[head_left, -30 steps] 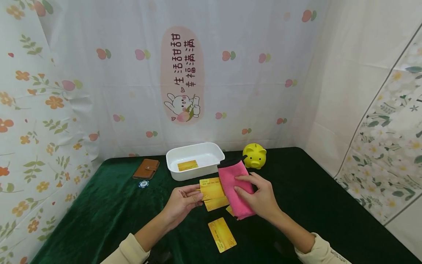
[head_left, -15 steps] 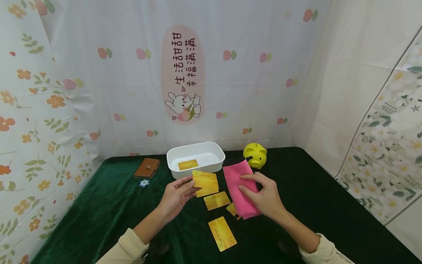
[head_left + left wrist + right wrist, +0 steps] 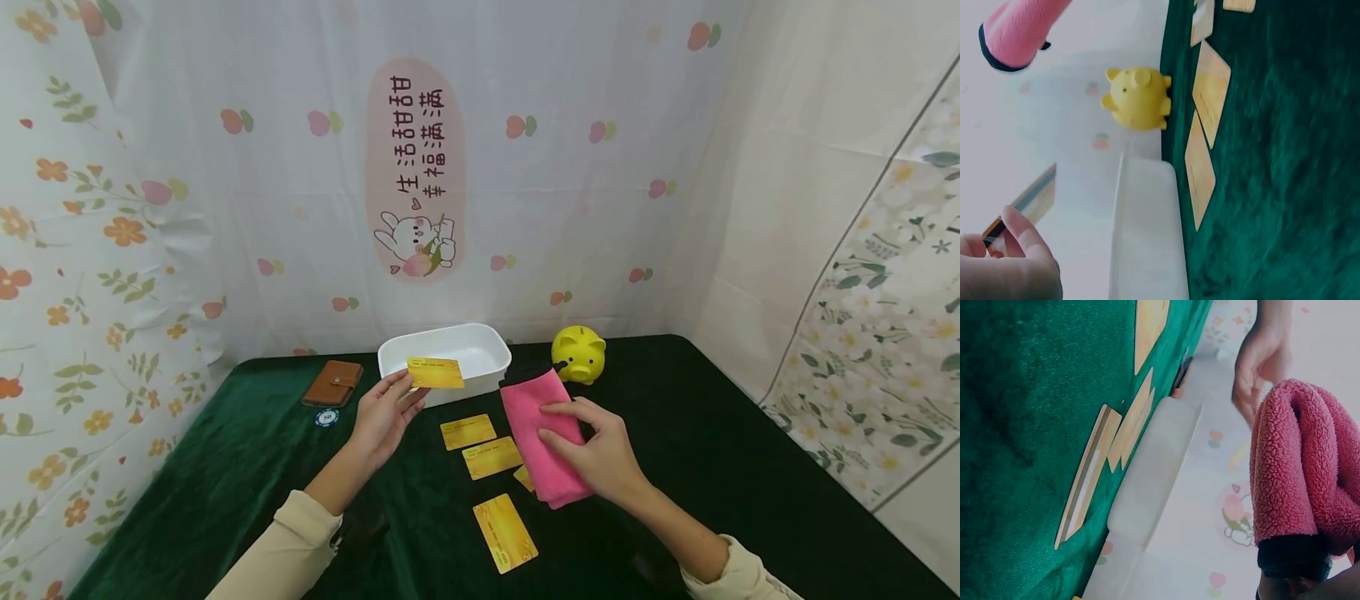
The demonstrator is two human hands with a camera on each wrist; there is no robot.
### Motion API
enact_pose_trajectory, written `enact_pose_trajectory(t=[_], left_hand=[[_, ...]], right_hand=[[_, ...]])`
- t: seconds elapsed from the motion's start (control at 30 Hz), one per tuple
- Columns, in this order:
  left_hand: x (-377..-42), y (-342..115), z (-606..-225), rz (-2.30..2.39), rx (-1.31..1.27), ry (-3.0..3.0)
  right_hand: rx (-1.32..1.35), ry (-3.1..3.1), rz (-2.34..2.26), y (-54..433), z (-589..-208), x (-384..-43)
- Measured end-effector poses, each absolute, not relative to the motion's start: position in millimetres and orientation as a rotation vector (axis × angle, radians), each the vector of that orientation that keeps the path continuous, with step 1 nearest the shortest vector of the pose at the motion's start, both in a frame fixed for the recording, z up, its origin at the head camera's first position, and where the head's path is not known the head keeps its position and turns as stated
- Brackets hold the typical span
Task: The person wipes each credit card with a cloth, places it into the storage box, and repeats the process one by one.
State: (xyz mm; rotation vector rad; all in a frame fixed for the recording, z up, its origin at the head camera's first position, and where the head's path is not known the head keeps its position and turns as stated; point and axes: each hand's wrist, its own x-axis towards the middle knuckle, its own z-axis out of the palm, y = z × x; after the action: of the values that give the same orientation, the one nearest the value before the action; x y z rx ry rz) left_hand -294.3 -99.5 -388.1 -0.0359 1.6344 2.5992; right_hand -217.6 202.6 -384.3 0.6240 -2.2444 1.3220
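Note:
In the head view, my left hand (image 3: 382, 421) pinches a gold bank card (image 3: 437, 372) by its left end, held up in front of the white plastic tub (image 3: 480, 354). The left wrist view shows the thumb on that same card (image 3: 1041, 195). My right hand (image 3: 603, 450) holds a folded pink fleece cloth (image 3: 536, 421) with a black edge, thumb and fingers on its near face. Below the tub lie two gold cards, one upper (image 3: 468, 432) and one lower (image 3: 492, 457). The cloth partly covers another card (image 3: 522, 477). Nearer me is a slanted card (image 3: 505, 533).
A yellow piggy bank (image 3: 579, 354) stands behind the cloth at the back. To the tub's left are a brown leather wallet (image 3: 332, 383) and a blue-and-white poker chip (image 3: 327, 418). Dark green velvet (image 3: 247, 483) covers the table, with patterned curtains behind.
My left hand has moved up and left with its card, from beside the cloth to the tub, hiding the card inside. The two table cards beneath now show fully. The cloth shifted slightly.

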Motion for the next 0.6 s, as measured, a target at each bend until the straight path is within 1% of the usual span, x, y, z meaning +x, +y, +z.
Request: enact_pose_trajectory(t=[0.4,0.6], left_hand=[[-326,-100,-389,2.647,-0.153,1.610],[-334,-101,-391,2.664,-0.200,1.601]], right_hand=[[0.636,-2.246,1.310,203,-384,-217],[0.634,-2.241,1.311,204,-385,-217]])
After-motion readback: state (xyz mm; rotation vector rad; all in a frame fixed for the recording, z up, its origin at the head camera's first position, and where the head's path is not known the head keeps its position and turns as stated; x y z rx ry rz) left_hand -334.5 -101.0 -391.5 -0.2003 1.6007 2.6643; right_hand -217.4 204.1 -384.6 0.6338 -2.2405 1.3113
